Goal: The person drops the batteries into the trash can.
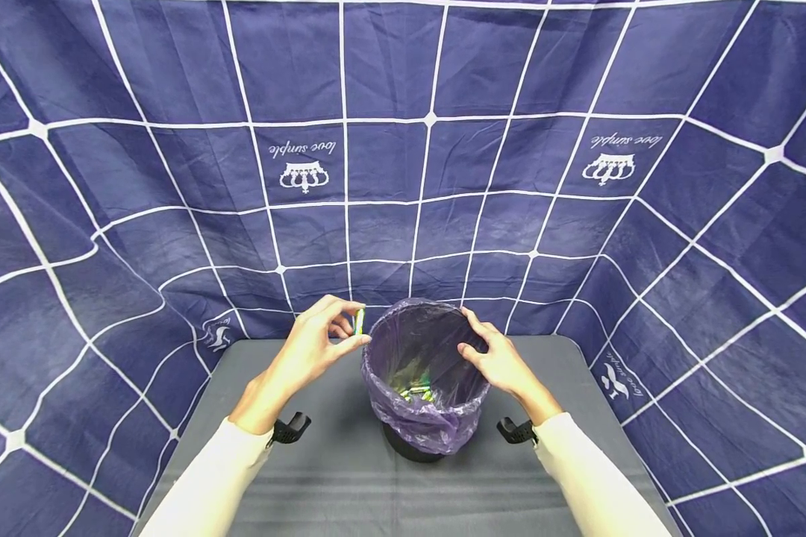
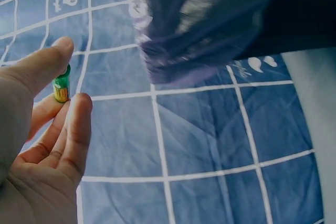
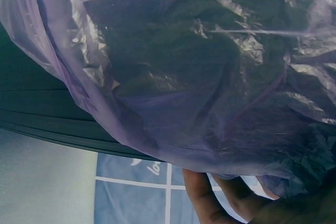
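Observation:
My left hand (image 1: 312,343) pinches a small green and gold battery (image 1: 359,321) between thumb and fingertips, just left of the trash bin's rim. In the left wrist view the battery (image 2: 62,85) stands nearly upright under the thumb. The black trash bin (image 1: 410,446) is lined with a translucent purple bag (image 1: 436,429) folded over its rim. My right hand (image 1: 504,362) grips the bin's right rim, thumb on the inner side and fingers outside; the right wrist view shows those fingers (image 3: 202,195) against the bag. Several green and yellow batteries (image 1: 418,391) lie at the bin's bottom.
The bin stands on a grey table surface (image 1: 295,477). A dark blue cloth (image 1: 389,164) with white grid lines hangs behind and along both sides. Black wrist straps (image 1: 290,428) sit on both forearms, below the hands.

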Demonstrator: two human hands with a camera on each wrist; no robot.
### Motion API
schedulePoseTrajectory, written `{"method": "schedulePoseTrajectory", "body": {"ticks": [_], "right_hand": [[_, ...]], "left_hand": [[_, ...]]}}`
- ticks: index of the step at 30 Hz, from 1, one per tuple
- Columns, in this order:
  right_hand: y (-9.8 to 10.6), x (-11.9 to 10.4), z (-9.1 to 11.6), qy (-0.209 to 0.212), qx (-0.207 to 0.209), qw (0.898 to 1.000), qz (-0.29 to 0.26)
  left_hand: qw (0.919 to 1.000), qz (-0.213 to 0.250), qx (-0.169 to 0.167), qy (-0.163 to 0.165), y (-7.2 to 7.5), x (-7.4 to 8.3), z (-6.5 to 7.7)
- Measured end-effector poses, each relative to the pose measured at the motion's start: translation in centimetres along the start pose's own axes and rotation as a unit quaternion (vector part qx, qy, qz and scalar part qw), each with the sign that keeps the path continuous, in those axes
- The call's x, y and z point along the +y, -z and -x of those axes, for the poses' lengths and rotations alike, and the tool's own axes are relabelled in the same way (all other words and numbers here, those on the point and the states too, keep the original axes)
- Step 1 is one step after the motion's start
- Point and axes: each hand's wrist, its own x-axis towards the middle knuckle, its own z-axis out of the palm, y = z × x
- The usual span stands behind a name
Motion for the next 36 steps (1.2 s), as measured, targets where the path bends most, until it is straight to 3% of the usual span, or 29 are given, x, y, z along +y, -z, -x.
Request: {"method": "schedulePoseTrajectory", "body": {"ticks": [8, 17, 28, 36], "right_hand": [[-0.1, 0.2, 0.1, 0.0, -0.001, 1.0, -0.001], [-0.2, 0.3, 0.1, 0.0, 0.003, 1.0, -0.01], [-0.1, 0.3, 0.0, 0.005, 0.004, 1.0, -0.009], [-0.1, 0.1, 0.2, 0.001, 0.004, 1.0, -0.006]], "left_hand": [[0.9993, -0.025, -0.016, -0.023, -0.8, 2.0, -2.5], [0.998, -0.045, -0.039, -0.023, -1.7, 3.0, -4.2], [0.997, -0.051, -0.046, -0.035, -2.2, 3.3, -4.6], [0.9954, -0.06, -0.074, -0.007, -2.0, 3.7, -4.3]]}}
